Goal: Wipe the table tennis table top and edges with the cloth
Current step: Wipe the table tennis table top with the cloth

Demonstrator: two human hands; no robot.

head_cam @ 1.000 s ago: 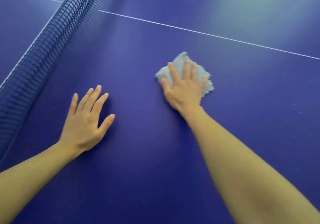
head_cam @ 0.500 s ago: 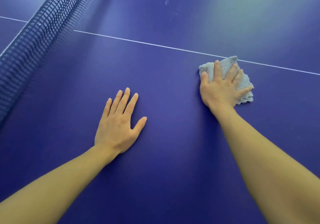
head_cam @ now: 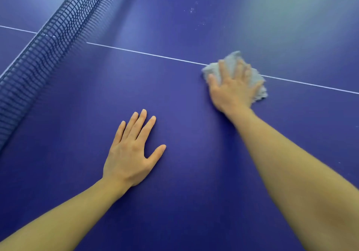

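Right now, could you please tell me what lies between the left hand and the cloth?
Nothing but bare blue table top, as the head view shows. The left hand rests flat on it; the cloth sits under the right hand.

Your left hand (head_cam: pixel 130 153): palm down, flat; four fingers (head_cam: pixel 141 118) straight and close together, thumb splayed to the side; forearm bare, entering from the lower left.
Your right hand (head_cam: pixel 233 89): palm down, reached farther forward; fingers spread and extended, slightly blurred; forearm bare, entering from the lower right.
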